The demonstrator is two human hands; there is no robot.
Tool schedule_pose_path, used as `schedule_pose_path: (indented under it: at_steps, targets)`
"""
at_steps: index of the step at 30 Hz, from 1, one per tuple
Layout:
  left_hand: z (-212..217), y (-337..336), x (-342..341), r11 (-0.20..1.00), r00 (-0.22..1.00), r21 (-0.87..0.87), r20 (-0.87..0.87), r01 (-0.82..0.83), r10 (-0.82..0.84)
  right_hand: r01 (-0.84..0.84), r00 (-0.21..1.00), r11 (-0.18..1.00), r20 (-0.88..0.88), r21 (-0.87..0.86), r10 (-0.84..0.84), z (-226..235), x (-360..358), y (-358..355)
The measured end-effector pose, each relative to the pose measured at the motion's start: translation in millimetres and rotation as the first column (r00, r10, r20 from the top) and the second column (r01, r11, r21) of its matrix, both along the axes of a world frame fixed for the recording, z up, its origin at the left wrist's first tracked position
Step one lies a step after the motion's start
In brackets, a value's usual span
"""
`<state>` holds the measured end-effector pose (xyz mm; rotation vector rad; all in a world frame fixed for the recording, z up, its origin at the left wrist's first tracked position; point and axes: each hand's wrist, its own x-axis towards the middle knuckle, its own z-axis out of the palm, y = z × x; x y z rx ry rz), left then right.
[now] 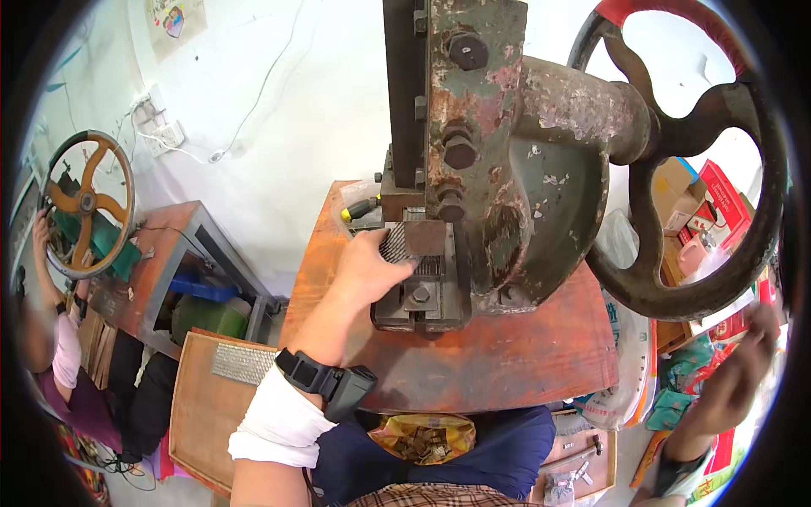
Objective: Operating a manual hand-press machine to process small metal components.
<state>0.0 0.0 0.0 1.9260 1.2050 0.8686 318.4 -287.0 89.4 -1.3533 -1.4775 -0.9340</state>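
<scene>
At the foot of the hand press (477, 135): one ridged metal piece (393, 243) on the die bed (420, 313), pinched between thumb and fingers of the left hand (365, 266); judged unfinished, mid-batch. Right hand (750, 351): blurred, near the handwheel (676, 133) rim; finger state cannot be told. Nearer the lap: yellow bag (384, 436), small metal pieces (429, 444) inside, probably output. Far left: wooden tray (201, 418), ridged sheet (242, 362), seemingly work remaining.

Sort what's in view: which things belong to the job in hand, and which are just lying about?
Likely in use: press; handwheel, right hand nearby; ridged metal piece at left hand.
Likely lying about: cardboard box; red box; clear bag.
</scene>
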Motion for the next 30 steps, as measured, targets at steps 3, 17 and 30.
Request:
schedule_pose_path:
  at_steps: [3, 17, 30]
  targets:
    - [-7, -8, 24, 0.916, 0.939, 0.379, -0.248, -0.132, 0.238, -0.218, 0.976, 0.945, -0.048, -0.242, 0.213, -23, -9, -2]
    - [-79, -121, -82, 0.95, 0.959, 0.242, -0.155, -0.198, 0.239, -0.375, 0.848, 0.766, -0.528, -0.522, 0.055, -169, -51, 22]
    - [-91, -114, -83, 0.917, 0.809, 0.396, -0.526, -0.039, 0.262, -0.425, 0.847, 0.73, -0.52, -0.536, 0.112, -180, -77, 40]
